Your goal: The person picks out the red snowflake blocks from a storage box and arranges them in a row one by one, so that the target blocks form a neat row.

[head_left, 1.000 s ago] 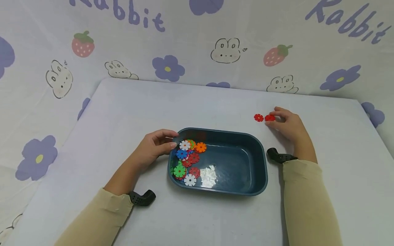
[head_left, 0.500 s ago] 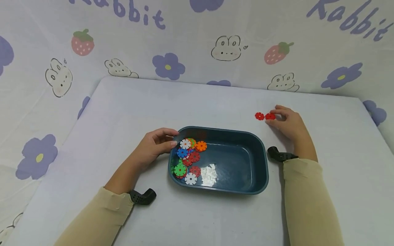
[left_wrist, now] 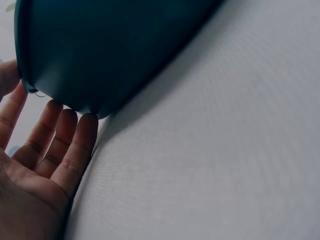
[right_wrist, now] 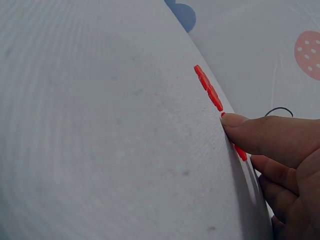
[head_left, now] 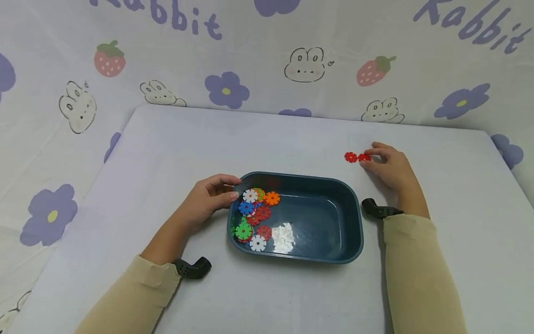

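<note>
My left hand (head_left: 208,197) holds the left end of a dark blue-green plastic basin (head_left: 313,227), thumb at the rim. In the left wrist view the other fingers (left_wrist: 75,155) reach up against its outer wall. Beyond the basin's far right corner, my right hand (head_left: 390,169) pinches a red notched plastic disc (head_left: 364,157) between thumb and forefinger, low over the table. A second red disc (head_left: 350,157) lies flat just left of it, nearly edge to edge. In the right wrist view the thumb (right_wrist: 250,132) covers part of the held disc (right_wrist: 241,152).
Several notched discs in white, blue, green, red and orange (head_left: 272,198) lie heaped at the basin's left end. A white cloth covers the table (head_left: 250,139). Behind it hangs a curtain (head_left: 258,60) printed with rabbits, strawberries and flowers.
The disc in my right hand has shifted slightly left, closer to the other red disc. My left hand and the basin stay in place.
</note>
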A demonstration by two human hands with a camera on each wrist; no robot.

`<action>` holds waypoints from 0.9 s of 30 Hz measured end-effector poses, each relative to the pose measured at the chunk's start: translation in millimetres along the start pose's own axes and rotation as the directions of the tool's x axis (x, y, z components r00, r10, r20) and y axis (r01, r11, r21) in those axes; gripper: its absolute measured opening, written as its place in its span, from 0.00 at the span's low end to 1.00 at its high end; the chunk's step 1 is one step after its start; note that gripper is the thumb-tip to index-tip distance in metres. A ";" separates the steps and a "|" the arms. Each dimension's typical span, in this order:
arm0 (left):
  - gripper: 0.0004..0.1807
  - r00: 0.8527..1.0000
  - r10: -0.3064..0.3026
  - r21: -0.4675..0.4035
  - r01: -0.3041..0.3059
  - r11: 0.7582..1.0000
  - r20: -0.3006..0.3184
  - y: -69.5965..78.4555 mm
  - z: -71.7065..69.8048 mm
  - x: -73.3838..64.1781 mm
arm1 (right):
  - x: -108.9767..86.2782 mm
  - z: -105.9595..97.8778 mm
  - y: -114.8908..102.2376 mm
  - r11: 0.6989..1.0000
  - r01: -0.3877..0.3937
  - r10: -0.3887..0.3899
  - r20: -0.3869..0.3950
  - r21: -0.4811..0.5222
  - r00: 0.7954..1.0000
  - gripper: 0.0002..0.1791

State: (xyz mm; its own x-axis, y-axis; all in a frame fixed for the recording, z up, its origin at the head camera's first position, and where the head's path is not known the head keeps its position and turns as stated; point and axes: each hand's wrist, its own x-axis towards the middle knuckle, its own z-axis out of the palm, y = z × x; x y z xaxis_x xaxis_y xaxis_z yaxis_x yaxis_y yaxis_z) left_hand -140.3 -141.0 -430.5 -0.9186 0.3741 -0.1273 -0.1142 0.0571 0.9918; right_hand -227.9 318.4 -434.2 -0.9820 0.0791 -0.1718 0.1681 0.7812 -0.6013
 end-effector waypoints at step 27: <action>0.20 1.000 0.015 -0.008 -0.015 1.000 0.009 -1.3 -0.9 -0.8 | -4.3 0.7 -2.2 1.000 0.023 -0.023 0.015 -0.014 1.000 0.29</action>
State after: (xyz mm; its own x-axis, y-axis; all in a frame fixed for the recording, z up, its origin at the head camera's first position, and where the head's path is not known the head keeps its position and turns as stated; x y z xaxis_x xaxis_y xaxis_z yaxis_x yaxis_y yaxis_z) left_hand -139.7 -142.2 -431.6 -0.9168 0.3834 -0.1121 -0.1031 0.0440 0.9937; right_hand -224.0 316.0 -432.6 -0.9841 0.0521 -0.1697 0.1443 0.7912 -0.5943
